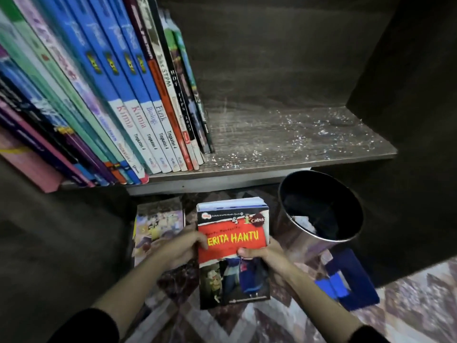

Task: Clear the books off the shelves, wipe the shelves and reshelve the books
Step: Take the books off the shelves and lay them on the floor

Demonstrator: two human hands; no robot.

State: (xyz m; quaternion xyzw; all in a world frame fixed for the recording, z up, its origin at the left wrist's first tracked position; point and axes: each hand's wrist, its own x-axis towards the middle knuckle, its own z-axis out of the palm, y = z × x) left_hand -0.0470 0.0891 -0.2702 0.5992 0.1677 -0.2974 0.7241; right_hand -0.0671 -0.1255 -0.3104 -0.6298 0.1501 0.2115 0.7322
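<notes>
Both hands hold a small stack of books (233, 253) below the shelf, its top cover red and reading "ERITA HANTU". My left hand (181, 246) grips the stack's left edge. My right hand (265, 254) grips its right edge with the thumb on the cover. Above, the dark wooden shelf (284, 142) carries a leaning row of books (118, 105) on its left half. The shelf's right half is bare board speckled with white dust and crumbs.
A shiny metal bin (319, 214) stands on the floor just right of the stack. A blue object (346, 280) lies beside it. More books (158, 224) lie on the patterned rug (249, 323) at left. Dark shelf walls close in on both sides.
</notes>
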